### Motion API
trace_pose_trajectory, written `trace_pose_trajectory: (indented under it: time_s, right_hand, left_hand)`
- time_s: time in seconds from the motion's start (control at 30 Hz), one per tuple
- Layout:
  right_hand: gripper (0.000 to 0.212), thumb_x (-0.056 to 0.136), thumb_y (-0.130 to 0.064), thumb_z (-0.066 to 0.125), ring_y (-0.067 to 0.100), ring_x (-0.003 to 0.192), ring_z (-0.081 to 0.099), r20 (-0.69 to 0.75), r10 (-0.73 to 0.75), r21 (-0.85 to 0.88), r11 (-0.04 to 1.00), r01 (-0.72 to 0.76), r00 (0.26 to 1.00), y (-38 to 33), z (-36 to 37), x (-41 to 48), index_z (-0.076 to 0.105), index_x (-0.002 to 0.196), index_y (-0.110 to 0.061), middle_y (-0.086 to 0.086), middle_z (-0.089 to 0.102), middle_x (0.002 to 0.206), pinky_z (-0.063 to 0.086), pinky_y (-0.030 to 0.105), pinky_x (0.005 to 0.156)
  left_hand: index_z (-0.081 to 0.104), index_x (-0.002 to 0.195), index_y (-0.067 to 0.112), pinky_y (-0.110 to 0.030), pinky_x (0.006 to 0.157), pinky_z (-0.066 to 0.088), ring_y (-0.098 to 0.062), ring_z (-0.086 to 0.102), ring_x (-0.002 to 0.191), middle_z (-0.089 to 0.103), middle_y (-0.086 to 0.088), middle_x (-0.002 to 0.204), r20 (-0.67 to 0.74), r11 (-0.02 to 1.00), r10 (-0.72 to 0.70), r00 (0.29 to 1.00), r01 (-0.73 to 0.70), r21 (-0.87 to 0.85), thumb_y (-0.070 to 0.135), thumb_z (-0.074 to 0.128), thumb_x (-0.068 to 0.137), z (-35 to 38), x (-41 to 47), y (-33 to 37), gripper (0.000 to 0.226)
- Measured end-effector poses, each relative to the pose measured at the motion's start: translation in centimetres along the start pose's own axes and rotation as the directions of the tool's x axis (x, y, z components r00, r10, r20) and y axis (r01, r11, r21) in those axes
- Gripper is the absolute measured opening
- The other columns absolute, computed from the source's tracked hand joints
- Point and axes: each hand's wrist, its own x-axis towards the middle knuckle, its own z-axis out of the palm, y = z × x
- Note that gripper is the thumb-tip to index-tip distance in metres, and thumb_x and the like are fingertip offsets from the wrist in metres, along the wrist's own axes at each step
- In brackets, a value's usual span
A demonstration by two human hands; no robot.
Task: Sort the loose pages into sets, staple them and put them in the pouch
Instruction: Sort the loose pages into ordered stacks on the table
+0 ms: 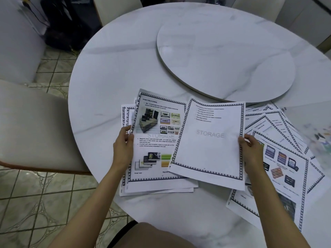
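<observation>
Your left hand (123,147) pinches the left edge of the picture page (155,133), the one headed with storage types and showing cassettes and cards. Its fingers are closed on that edge, thumb on top, and the sheet is tipped up slightly off the left stack (157,185) lying on the desk (111,68). That hold reads as lifting the top page just enough to check it against what you carry in the other hand.

Your right hand (250,149) has its fingers closed on the right edge of the mostly blank page (209,140), with a few bullet lines at its top and a faint "STORAGE" watermark. It is raised over the desk and overlaps the right edge of the picture page. Held side by side like this, the two sheets look to be under comparison, probably to decide whether they belong to one set.

The rest of the loose pages (279,154) lie fanned out to your right, overlapping each other, apparently unsorted. Sorting appears to be in its early part; no stapler is in view.

At the far right edge lies a clear, blurred thing (313,126) over the fanned sheets; it may be the pouch, but you cannot tell, nor whether anything is in it. The raised turntable (223,56) in the middle of the desk carries nothing visible.
</observation>
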Motion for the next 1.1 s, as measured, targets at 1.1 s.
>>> trace_pose_trajectory:
  time_s: [1.1]
  right_hand:
    - [0.008, 0.095, -0.014, 0.052, 0.006, 0.066, 0.064, 0.199, 0.055, 0.405, 0.905, -0.134, 0.978, -2.8, 1.0, -0.2, 0.059, 0.093, -0.017, -0.01, 0.07, 0.075, 0.056, 0.02, 0.061]
  left_hand:
    - [0.047, 0.116, 0.023, -0.049, 0.08, 0.052, -0.031, 0.061, 0.085, 0.064, -0.017, 0.101, 0.109, 0.941, -0.184, 0.977, 0.208, -0.267, 0.013, 0.037, 0.1, 2.0, -2.2, 0.6, 0.021]
